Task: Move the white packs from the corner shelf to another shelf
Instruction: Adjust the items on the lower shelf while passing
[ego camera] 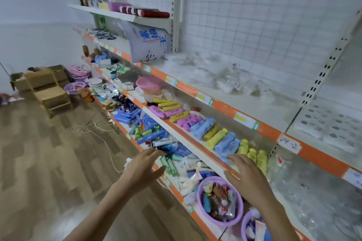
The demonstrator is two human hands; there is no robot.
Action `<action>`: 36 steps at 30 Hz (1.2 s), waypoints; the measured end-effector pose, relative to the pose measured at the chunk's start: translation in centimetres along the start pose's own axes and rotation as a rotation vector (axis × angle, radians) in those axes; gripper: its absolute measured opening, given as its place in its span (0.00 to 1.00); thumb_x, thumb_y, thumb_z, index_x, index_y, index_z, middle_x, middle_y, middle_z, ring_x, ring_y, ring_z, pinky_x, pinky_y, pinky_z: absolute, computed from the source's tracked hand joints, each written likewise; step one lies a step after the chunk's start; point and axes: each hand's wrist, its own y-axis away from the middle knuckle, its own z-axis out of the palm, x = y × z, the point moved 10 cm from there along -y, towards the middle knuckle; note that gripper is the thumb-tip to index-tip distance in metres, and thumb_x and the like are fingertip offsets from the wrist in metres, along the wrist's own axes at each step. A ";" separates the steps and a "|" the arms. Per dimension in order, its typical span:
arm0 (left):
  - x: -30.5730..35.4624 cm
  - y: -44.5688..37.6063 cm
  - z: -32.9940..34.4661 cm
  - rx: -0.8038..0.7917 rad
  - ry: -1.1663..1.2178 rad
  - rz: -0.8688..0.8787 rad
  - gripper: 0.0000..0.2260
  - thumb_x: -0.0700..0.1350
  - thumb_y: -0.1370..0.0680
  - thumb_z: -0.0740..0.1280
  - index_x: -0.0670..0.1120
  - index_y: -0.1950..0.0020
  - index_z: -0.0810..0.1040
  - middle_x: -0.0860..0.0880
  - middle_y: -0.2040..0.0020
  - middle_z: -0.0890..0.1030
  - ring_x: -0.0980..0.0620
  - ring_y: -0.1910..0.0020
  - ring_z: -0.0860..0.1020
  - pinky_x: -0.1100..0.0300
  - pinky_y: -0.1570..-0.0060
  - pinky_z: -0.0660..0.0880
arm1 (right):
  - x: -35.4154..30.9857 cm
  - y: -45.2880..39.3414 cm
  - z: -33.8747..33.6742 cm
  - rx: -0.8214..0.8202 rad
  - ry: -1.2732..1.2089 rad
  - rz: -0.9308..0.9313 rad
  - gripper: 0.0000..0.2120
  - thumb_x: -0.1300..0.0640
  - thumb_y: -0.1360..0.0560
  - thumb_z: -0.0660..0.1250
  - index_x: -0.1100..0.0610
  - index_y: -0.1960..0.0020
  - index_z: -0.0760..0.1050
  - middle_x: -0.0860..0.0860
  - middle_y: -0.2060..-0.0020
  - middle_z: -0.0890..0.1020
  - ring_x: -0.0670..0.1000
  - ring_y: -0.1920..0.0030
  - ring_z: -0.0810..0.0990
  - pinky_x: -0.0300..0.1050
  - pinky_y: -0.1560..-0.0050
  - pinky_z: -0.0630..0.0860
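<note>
Shelves (195, 88) run along the right, one above another, with the floor (49, 152) to their left. A big bag (147, 43) stands on an upper shelf, with clear packs (225, 80) lying to its right. On the shelf below lie cases (170, 111) and bottles (225, 141); lower still, tubes (172, 154) lie behind a basin (219, 201), and both hands (143, 168) hover before these shelves.

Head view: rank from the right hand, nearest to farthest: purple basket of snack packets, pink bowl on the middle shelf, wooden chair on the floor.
1. Purple basket of snack packets: just below-left of the right hand, on the bottom shelf.
2. Pink bowl: further along the middle shelf, to the upper left.
3. Wooden chair: far left, on the floor by the cardboard boxes.
</note>
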 end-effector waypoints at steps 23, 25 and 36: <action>4.5 -40.5 -4.3 0.011 0.079 0.526 0.20 0.51 0.23 0.64 0.48 0.33 0.68 0.51 0.38 0.72 0.54 0.41 0.72 0.60 0.43 0.70 | 6.7 -33.2 -13.1 0.336 0.160 0.147 0.20 0.50 0.24 0.64 0.50 0.34 0.68 0.46 0.35 0.70 0.49 0.36 0.68 0.42 0.40 0.65; 6.2 -44.7 -3.7 -0.024 0.051 0.558 0.21 0.52 0.24 0.64 0.48 0.32 0.67 0.50 0.37 0.71 0.54 0.41 0.72 0.58 0.43 0.70 | 8.8 -36.4 -13.4 0.312 0.158 0.200 0.21 0.49 0.24 0.63 0.49 0.32 0.66 0.46 0.34 0.69 0.48 0.35 0.67 0.42 0.40 0.66; 11.4 -61.8 4.1 -0.300 -0.077 0.576 0.31 0.56 0.25 0.66 0.45 0.28 0.58 0.43 0.33 0.65 0.44 0.38 0.70 0.51 0.41 0.69 | 20.6 -45.6 -8.7 -0.145 0.147 0.643 0.40 0.41 0.32 0.70 0.51 0.27 0.56 0.54 0.32 0.64 0.56 0.35 0.69 0.53 0.38 0.70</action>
